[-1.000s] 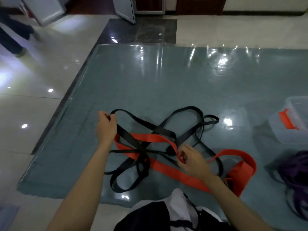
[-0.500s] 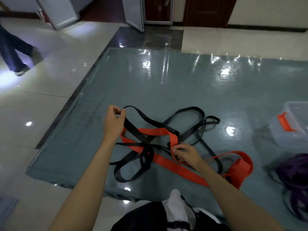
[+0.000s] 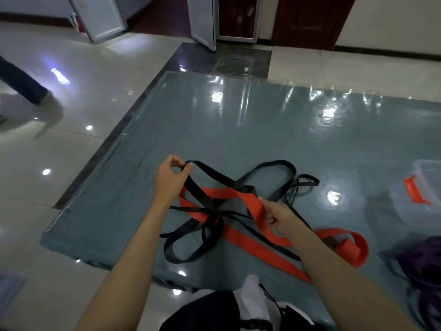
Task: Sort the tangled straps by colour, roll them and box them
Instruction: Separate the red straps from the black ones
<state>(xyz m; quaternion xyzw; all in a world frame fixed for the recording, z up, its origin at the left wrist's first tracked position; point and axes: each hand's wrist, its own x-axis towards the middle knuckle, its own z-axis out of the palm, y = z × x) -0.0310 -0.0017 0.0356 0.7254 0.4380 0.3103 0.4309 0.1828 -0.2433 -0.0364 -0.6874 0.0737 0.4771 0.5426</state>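
Observation:
A black strap [image 3: 267, 168] and a wide red strap [image 3: 257, 249] lie tangled together on a grey-green mat [image 3: 238, 130]. My left hand [image 3: 170, 180] pinches a loop end of the black strap and holds it raised at the tangle's left side. My right hand [image 3: 278, 217] grips a lifted fold of the red strap near the tangle's middle. The red strap runs on to the right and ends in a loop. A clear plastic box [image 3: 420, 194] with an orange latch stands at the right edge. A purple strap pile [image 3: 422, 261] lies in front of it.
Glossy tiled floor [image 3: 78, 144] surrounds the mat. A person's leg [image 3: 21, 82] stands on the tiles at far left. Open doors [image 3: 202, 20] stand at the back. My dark and white clothing [image 3: 238, 306] shows at the bottom edge.
My right hand has lifted the red strap fold upward and a little right. My left hand has raised the black loop end higher. The person at far left has stepped along.

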